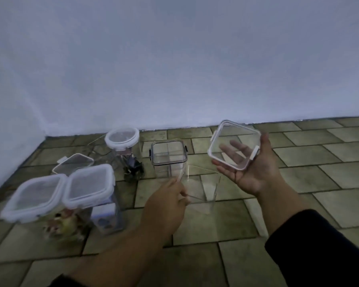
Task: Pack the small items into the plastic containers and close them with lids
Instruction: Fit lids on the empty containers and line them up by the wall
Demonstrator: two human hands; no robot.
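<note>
A white wall (174,59) meets a floor (216,255) of pale rectangular tiles, and everything stands on that floor.

At the left, two tall clear tubs (89,185) stand side by side and touching, each shut with a white-rimmed lid. Blurred small items show through their walls. Behind them a loose lid (75,162) lies flat. Farther back stands a round jar (121,137) with a white ring lid, and beside it a dark-rimmed box (168,152), lidded.

In the middle, the open box (203,189) is fully clear and hard to trace. It stands upright, mouth up, its long axis vertical. The left hand (166,201) grips its near left rim with curled fingers.

The lid (226,137) is up in the air at the right, above the floor and just right of the dark-rimmed box. It is square, with a clear pane, a white rim and white clips on its sides. It sits diamond-wise, one corner toward the wall, its face tilted toward the camera. The right hand (255,170) holds it palm up, with fingers spread behind the pane and the thumb against the right edge.
</note>
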